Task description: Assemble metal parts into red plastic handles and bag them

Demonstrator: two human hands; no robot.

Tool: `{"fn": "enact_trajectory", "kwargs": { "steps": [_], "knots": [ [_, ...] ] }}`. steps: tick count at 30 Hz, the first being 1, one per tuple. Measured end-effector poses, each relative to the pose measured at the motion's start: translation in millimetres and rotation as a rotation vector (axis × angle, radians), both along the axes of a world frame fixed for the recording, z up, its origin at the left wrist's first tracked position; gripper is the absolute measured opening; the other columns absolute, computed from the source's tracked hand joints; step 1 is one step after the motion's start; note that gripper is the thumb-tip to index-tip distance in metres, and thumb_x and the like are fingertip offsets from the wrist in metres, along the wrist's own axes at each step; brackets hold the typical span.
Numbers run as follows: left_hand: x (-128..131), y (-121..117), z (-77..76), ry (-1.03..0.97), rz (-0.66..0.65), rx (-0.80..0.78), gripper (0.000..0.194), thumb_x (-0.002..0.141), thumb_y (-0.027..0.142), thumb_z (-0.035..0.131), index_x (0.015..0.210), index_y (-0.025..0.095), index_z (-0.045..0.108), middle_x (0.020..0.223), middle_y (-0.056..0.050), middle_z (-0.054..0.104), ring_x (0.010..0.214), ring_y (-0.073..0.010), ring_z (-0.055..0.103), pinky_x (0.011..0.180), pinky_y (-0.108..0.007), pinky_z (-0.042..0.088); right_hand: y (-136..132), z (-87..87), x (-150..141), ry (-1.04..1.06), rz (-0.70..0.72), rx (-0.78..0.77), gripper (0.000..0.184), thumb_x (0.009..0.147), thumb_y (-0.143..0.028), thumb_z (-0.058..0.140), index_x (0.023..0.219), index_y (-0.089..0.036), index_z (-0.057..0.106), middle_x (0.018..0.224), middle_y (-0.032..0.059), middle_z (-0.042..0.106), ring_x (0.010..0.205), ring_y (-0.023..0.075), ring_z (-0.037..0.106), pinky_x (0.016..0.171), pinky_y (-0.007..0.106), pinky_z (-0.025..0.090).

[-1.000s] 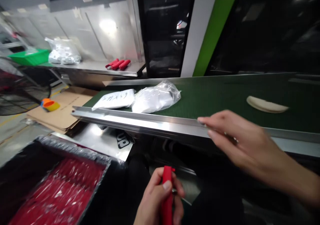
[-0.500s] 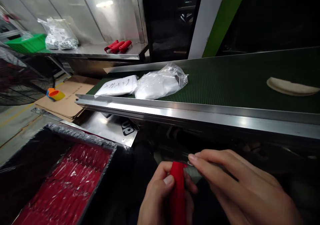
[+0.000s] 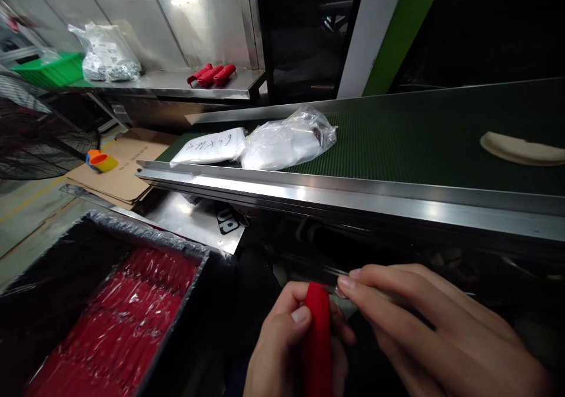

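Observation:
My left hand [image 3: 282,338] is wrapped round a long red handle-like piece [image 3: 316,338], the thumb pressed on its near side. The piece stands upright, and its lower end runs out of the picture. To its right, my right hand [image 3: 424,320] is closed in a pinch, thumb and forefinger beside the top of the red piece. A tiny shiny bit shows at those fingertips, too small to name. In the lower left, a plastic-lined box [image 3: 174,320] holds rows of similar-coloured red pieces [image 3: 128,314] in clear wrapping.
Ahead runs a green conveyor belt [image 3: 375,149] with a metal rail [image 3: 353,194]. White plastic-wrapped packs [image 3: 282,144] and a pale curved piece [image 3: 521,149] lie on it. Three red pieces [image 3: 212,75] rest on a metal shelf [image 3: 172,83]. A fan [image 3: 39,126] stands left, near flattened cardboard [image 3: 128,176].
The view has shifted slightly. Both hands keep their holds close together, and the right fingertips have moved slightly right, with a shiny bit now showing more clearly.

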State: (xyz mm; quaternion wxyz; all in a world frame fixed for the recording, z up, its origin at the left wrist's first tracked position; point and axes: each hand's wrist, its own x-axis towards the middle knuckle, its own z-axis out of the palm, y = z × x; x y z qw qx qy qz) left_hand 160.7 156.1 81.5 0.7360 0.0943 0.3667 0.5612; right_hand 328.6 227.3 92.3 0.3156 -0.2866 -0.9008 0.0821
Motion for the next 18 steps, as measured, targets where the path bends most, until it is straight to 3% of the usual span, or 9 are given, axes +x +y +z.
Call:
{"fn": "enact_trajectory", "kwargs": {
  "steps": [12, 18],
  "knots": [
    [0.6, -1.6, -1.8, -0.008, 0.013, -0.015, 0.023, 0.088, 0.039, 0.049, 0.085, 0.017, 0.057, 0.078, -0.004, 0.067, 0.045, -0.0079, 0.051, 0.042, -0.017, 0.036, 0.3, -2.3, -0.2, -0.045, 0.049, 0.041, 0.04, 0.09, -0.006, 0.052, 0.126, -0.023, 0.061, 0.116, 0.0042, 0.063, 0.105, 0.0197, 0.058, 0.086, 0.036, 0.047],
    [0.1, -0.3, 5.0, -0.034, 0.082, -0.009, 0.023, 0.092, 0.036, 0.044, 0.086, 0.019, 0.058, 0.069, 0.001, 0.056, 0.047, -0.0066, 0.046, 0.042, -0.015, 0.036, -7.1, -1.3, -1.1, -0.035, 0.079, 0.059, 0.032, 0.095, -0.012, 0.048, 0.122, -0.02, 0.063, 0.111, 0.003, 0.065, 0.099, 0.018, 0.059, 0.082, 0.034, 0.045]
  ]
}}
